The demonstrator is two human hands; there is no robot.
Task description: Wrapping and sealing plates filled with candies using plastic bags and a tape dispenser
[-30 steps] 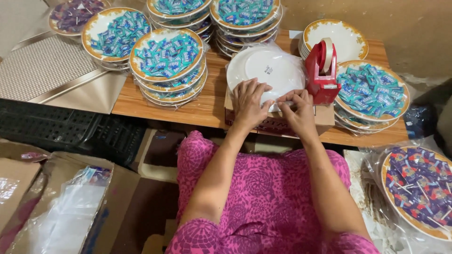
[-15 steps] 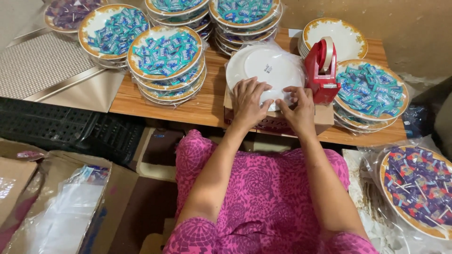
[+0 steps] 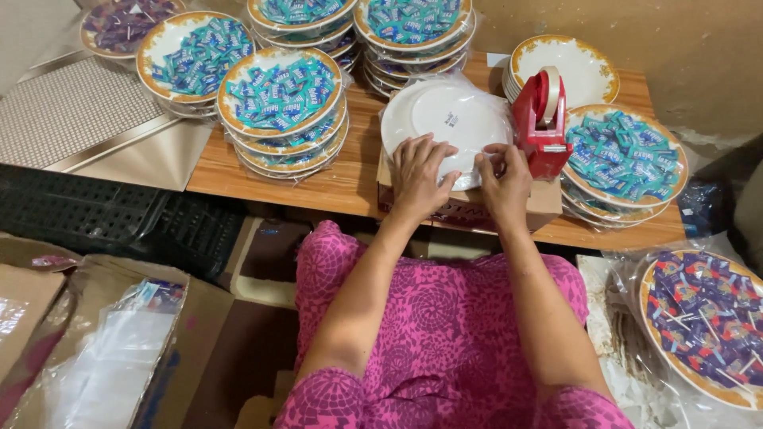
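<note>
Wooden tabletop fills the upper part of my head view, crowded with stacks of gold-rimmed plates heaped with small blue and teal wrapped sweets. One stack stands at the left front, another at the right edge, and more line the back.

At the middle front I see a white plate lying upside down inside clear plastic wrap, resting on a cardboard box at the near edge of the table. My left hand lies flat on the plate's near rim, fingers spread and pressing down on the plastic, gripping nothing. My right hand sits just beside it on the same rim, fingers curled and pinched together at the wrap; I cannot tell whether a piece of tape is between them.

A red tape dispenser stands upright on the box, touching the plate's right side and just above my right hand. Behind it is a short stack of empty gold-rimmed plates.

Below the table edge, my lap is covered in pink patterned cloth. A wrapped plate of purple and red sweets lies low at the right, well apart from the hands. Clear plastic bags lie in an open carton at the lower left, near a black crate.
</note>
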